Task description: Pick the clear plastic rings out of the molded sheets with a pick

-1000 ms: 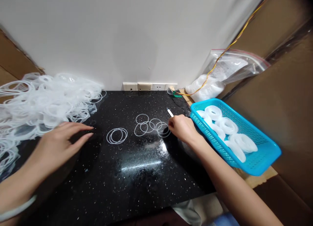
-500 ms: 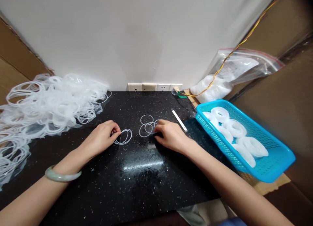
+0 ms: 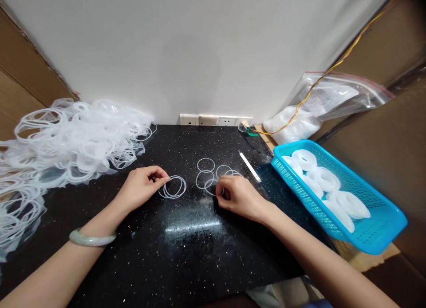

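My left hand (image 3: 143, 187) has thumb and index finger pinched on the edge of a small bunch of thin, translucent white rings (image 3: 185, 187), which lies almost flat on the black speckled worktop. To the right, my right hand (image 3: 242, 198) is closed in a pinch at the rim of one thin ring (image 3: 205, 187). Its fingertips partly hide that ring. Several loose rings (image 3: 206, 158) lie overlapping just beyond and beside the right hand, some partly covered by it. A pale bangle (image 3: 93, 240) circles my left wrist.
A large heap of white rings and clear plastic (image 3: 76, 139) covers the left side. A white pen-like stick (image 3: 249, 166) lies right of the loose rings. On the right stands a blue basket (image 3: 382, 223) with bundled rings. Wall sockets (image 3: 208, 120) and a plastic bag (image 3: 296, 124) are behind.
My right hand has drawn slightly nearer to me, uncovering more loose rings; they lie more spread out. The left hand still pinches its bunch. The whole view has shifted slightly.
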Demonstrator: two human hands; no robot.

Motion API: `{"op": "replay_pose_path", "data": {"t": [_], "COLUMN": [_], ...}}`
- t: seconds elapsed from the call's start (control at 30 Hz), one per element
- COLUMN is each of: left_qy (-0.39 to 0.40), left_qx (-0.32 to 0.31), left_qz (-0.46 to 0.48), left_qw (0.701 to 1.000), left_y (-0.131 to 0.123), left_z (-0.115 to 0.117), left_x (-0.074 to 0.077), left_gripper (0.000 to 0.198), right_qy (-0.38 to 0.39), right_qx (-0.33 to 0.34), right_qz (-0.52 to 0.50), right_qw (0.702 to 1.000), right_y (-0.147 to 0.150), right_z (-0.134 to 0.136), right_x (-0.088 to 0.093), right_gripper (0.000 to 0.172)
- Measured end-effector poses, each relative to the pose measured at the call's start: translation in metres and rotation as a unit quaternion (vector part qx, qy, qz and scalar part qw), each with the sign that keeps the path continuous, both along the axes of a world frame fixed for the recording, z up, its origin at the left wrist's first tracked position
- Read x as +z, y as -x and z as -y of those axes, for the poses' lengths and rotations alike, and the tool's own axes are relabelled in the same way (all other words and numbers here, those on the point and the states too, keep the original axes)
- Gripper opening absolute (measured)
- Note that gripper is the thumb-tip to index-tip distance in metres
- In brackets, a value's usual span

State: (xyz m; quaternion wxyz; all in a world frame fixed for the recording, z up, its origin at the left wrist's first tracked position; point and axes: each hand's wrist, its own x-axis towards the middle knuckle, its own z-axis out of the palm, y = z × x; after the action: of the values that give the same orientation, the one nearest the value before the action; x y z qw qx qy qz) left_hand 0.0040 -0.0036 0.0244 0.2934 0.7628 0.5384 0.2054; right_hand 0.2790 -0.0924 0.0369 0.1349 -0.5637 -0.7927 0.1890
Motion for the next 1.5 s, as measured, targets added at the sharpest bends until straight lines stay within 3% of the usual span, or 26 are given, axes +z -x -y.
{"op": "replay_pose_path", "data": {"t": [0.13,0.27,0.4,0.5,0.6,0.73,0.87,0.97,1.17,1.27,1.43,1.5], "left_qy": [-0.005,0.009,0.028,0.012,0.002,-0.011,-0.008,0.006,0.001,-0.024,-0.046,-0.047], "left_qx": [0.007,0.007,0.006,0.01,0.009,0.003,0.01,0.015,0.022,0.011,-0.034,-0.049], "left_qz": [0.019,0.068,0.105,0.088,0.073,0.065,0.075,0.096,0.114,0.138,0.168,0.162], "left_qw": [1.0,0.998,0.994,0.996,0.997,0.998,0.997,0.995,0.993,0.99,0.984,0.984], "left_y": [0.001,0.001,0.0,-0.002,-0.002,0.0,0.0,0.0,0.002,0.0,-0.006,-0.006], "left_z": [0.001,0.001,0.003,0.004,0.004,0.002,0.001,0.001,0.0,0.003,0.01,0.009], "left_x": [0.0,-0.004,-0.007,-0.006,-0.006,-0.008,-0.009,-0.01,-0.013,-0.012,-0.009,-0.01], "left_gripper": [0.031,0.029,0.027,0.026,0.025,0.024,0.024,0.027,0.029,0.028,0.029,0.03], "right_qy": [0.053,0.092,0.032,-0.042,-0.078,-0.11,-0.091,-0.062,0.061,0.052,-0.025,-0.029], "right_qx": [0.037,0.113,0.105,0.077,0.111,0.135,0.138,0.135,0.2,0.136,0.015,0.009], "right_qz": [-0.042,-0.048,-0.016,0.094,0.187,0.218,0.205,0.16,0.033,-0.031,-0.121,-0.099], "right_qw": [0.997,0.988,0.994,0.992,0.973,0.96,0.965,0.976,0.977,0.989,0.992,0.995], "right_y": [0.008,0.015,0.012,0.011,0.017,0.028,0.025,0.019,0.013,0.016,0.041,0.054], "right_z": [0.029,0.044,0.024,-0.001,-0.019,-0.029,-0.024,-0.004,0.031,0.018,-0.04,-0.062], "right_x": [-0.001,0.005,0.01,0.007,-0.001,-0.008,-0.001,0.012,0.024,0.019,0.0,-0.008], "right_gripper": [0.01,0.002,0.009,0.014,0.014,0.015,0.009,0.008,0.004,0.013,0.046,0.038]}}
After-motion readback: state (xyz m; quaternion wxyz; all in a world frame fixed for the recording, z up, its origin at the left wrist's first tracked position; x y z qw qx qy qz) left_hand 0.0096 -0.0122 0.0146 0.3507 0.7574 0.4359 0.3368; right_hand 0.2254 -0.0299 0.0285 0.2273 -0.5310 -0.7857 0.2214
